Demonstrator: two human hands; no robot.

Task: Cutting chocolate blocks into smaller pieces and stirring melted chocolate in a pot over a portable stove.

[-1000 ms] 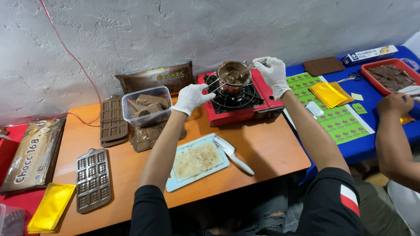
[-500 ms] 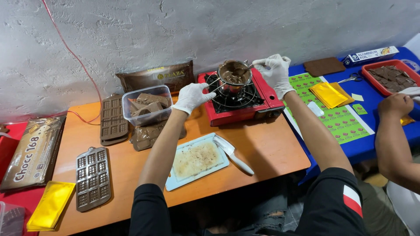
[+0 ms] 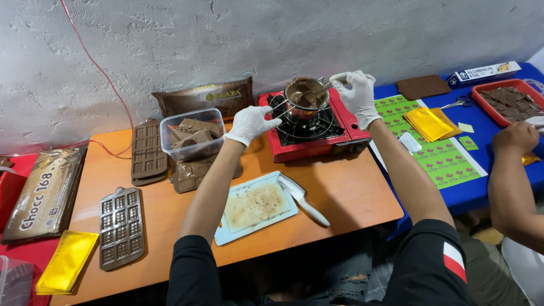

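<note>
Since prev frame hands barely shifted. L hand pinches the pot handle, which runs up-right from its fingers to the small pot on red stove. R hand (nearer pot) pinches spoon, bowl end to its left in pot.

The gloved left hand gripped the thin handle of a small steel pot of melted chocolate on the red portable gas stove at the far edge of the orange wooden table. The gloved right hand pinched a metal spoon resting in the pot. A white cutting board and a white-handled knife lay near the table's front edge.
</note>
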